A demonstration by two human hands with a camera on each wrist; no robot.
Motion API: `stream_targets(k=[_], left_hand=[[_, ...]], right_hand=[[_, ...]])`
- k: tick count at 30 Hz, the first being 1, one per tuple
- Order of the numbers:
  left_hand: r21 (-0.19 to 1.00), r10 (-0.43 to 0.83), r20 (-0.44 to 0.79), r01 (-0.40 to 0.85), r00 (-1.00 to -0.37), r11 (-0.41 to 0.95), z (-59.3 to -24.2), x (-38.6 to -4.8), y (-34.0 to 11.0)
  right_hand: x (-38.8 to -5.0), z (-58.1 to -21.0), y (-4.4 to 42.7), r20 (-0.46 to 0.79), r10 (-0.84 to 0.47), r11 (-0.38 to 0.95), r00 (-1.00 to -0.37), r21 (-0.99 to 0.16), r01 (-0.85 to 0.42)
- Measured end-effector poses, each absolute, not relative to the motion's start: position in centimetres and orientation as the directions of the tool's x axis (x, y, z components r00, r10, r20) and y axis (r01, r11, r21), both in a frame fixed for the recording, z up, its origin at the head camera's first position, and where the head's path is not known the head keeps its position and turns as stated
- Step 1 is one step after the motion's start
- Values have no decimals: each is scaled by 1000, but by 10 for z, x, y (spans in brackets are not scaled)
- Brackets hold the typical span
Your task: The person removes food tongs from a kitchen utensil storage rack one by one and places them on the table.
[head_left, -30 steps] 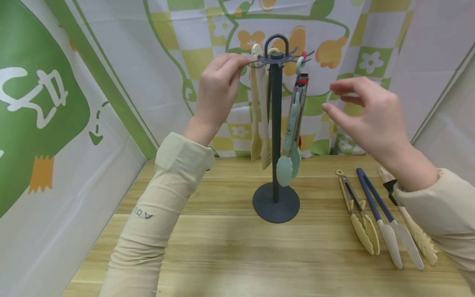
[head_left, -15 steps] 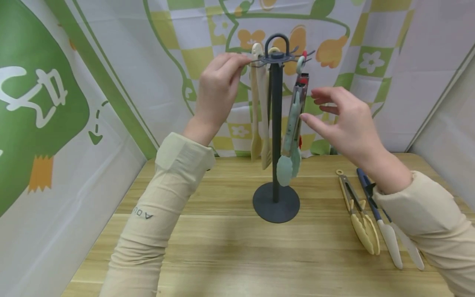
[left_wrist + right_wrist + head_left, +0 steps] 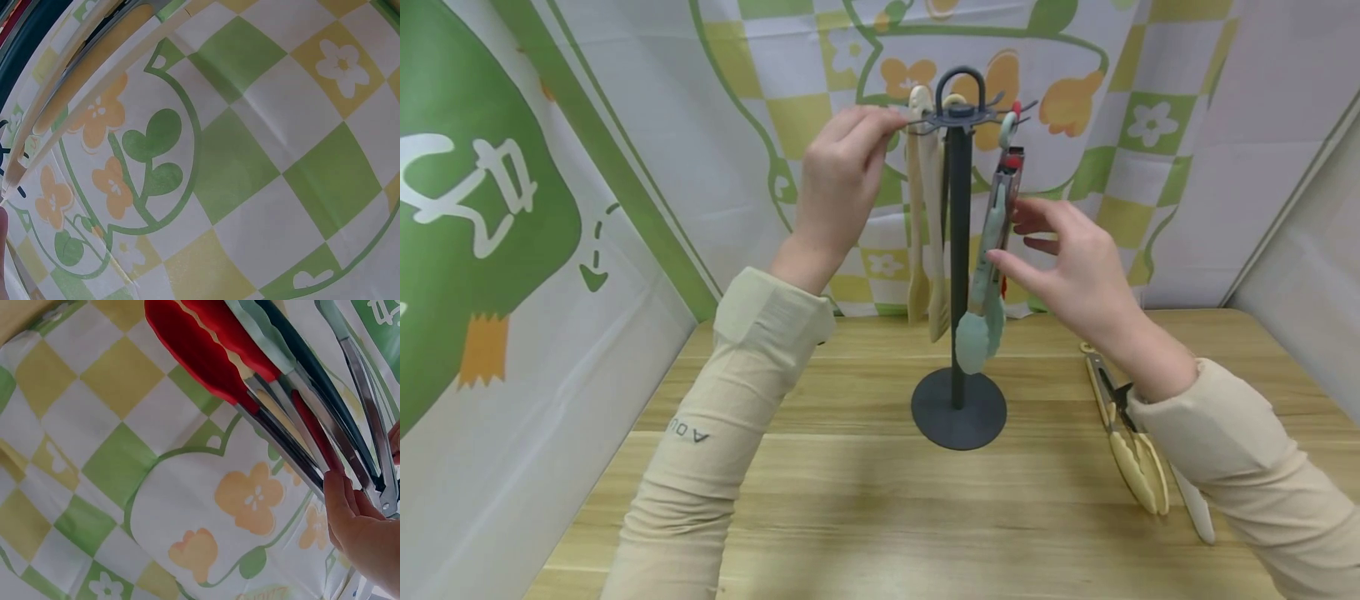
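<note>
My left hand [image 3: 842,179] pinches the end of a hook arm on the dark grey utensil stand [image 3: 960,250], at the stand's left side. Mint-green tongs [image 3: 992,233] hang from its right side, tips down. Behind them hang red tongs [image 3: 194,350], mostly hidden in the head view. Beside these tongs is my right hand [image 3: 1071,267], its thumb touching the mint tongs and its fingers at the red ones, in a loose, parted shape. Cream tongs [image 3: 934,233] hang on the left near my left hand.
On the wooden table [image 3: 865,500] at right lie yellow-tipped tongs [image 3: 1135,467]. A white tip [image 3: 1195,504] of other tongs shows beyond them, partly covered by my right sleeve [image 3: 1232,425]. A patterned curtain [image 3: 1150,125] hangs behind the stand.
My right hand has moved left and down to the hanging mint and red tongs, which have shifted slightly left. My left hand has stayed at the hook arm.
</note>
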State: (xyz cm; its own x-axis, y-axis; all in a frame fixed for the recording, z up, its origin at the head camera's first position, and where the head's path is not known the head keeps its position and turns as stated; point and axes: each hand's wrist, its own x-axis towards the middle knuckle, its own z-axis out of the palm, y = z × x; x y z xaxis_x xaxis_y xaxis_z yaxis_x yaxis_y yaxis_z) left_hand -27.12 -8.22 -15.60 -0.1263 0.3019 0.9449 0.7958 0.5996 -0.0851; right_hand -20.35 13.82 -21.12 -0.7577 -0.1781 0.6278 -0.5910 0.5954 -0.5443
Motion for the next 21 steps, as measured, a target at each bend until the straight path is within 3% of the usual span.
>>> stream_targets(k=[21], left_hand=[[-75,297,946,800,-131,595,-156,-271,-82]], right_hand=[[-205,-248,130,517,-153,520,-842,-682,-514]])
